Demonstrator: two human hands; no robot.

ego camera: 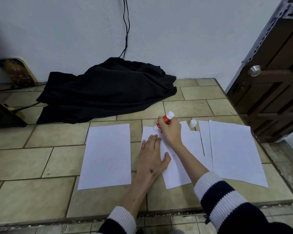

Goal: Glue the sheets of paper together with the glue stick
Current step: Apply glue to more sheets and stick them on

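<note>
Two hands share the job: left hand (152, 154) lies flat, pinning the middle sheet (176, 166); right hand (170, 130), at 12 o'clock, pinches the glue stick (165, 120), tip down.

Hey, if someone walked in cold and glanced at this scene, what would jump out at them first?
Probably the red glue stick in the right hand, its tip down on the middle sheet, which the left hand presses flat. White sheets lie either side on the tiled floor, one to the left and a pile to the right. Behind them, a black cloth is heaped against the wall.
</note>
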